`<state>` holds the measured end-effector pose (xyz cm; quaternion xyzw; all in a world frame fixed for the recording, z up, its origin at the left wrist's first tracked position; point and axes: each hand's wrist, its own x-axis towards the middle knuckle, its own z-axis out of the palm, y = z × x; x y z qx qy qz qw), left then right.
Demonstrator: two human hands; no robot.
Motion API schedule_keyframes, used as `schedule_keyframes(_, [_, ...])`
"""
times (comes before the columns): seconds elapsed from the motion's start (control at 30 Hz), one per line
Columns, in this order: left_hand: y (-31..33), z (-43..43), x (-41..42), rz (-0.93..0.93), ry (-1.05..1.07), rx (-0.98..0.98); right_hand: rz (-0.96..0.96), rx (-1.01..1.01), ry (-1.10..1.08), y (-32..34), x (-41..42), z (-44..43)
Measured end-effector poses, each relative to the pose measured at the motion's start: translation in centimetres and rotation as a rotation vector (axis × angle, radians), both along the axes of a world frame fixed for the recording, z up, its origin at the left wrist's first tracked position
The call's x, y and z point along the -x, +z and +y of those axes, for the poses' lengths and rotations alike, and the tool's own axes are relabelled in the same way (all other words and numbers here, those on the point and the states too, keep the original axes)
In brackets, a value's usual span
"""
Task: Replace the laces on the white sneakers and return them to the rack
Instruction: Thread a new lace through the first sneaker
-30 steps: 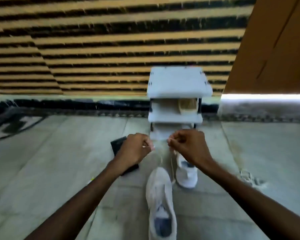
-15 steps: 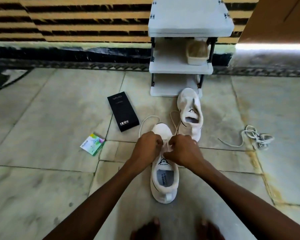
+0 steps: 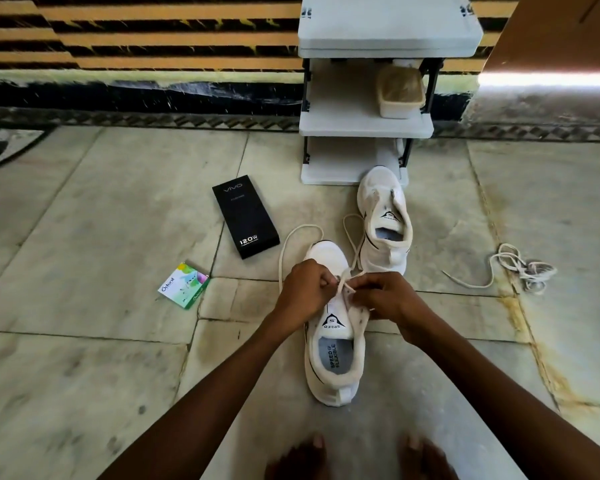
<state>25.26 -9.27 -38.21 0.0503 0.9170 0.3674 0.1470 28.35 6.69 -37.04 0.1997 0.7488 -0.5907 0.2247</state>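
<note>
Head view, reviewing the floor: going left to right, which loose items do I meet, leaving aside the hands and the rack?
green packet → black box → sneaker being laced → second sneaker → pile of loose laces

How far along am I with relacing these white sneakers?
Done: loose laces, probably the old ones, lie heaped on the floor. In hand: left hand and right hand work a lace into the near sneaker. Left: the far sneaker looks unlaced; both await the rack.
</note>
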Motion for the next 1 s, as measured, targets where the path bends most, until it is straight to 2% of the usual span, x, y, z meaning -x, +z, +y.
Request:
schedule_keyframes(0.13, [-0.2,0.1,-0.1,0.025,-0.023,0.052,0.164,-0.219,0.097,-0.3,0.8,-0.4])
schedule_keyframes(0.3, [-0.6,0.0,0.0,0.004,-0.032,0.087,0.433,-0.509,0.39,0.2,2.6,-1.2])
schedule_keyframes(0.4, [-0.9,-0.2,0.1,-0.011,-0.035,0.037,0.462,-0.671,0.489,0.3,3.7,-1.4])
schedule_keyframes(0.5, [-1.1,-0.4,0.3,-0.023,-0.037,0.008,0.416,-0.669,0.609,0.5,4.5,-1.2])
schedule_keyframes(0.6, [-1.1,-0.6,0.5,-0.031,-0.044,-0.003,0.413,-0.668,0.623,0.8,4.8,-1.1])
schedule_keyframes(0.8, [-1.6,-0.5,0.6,-0.046,-0.042,0.026,0.424,-0.803,0.747,0.2,4.4,-1.8])
schedule_keyframes(1.0, [-2.0,-0.4,0.7,-0.064,-0.007,0.005,0.433,-0.785,0.775,0.3,4.5,-1.3])
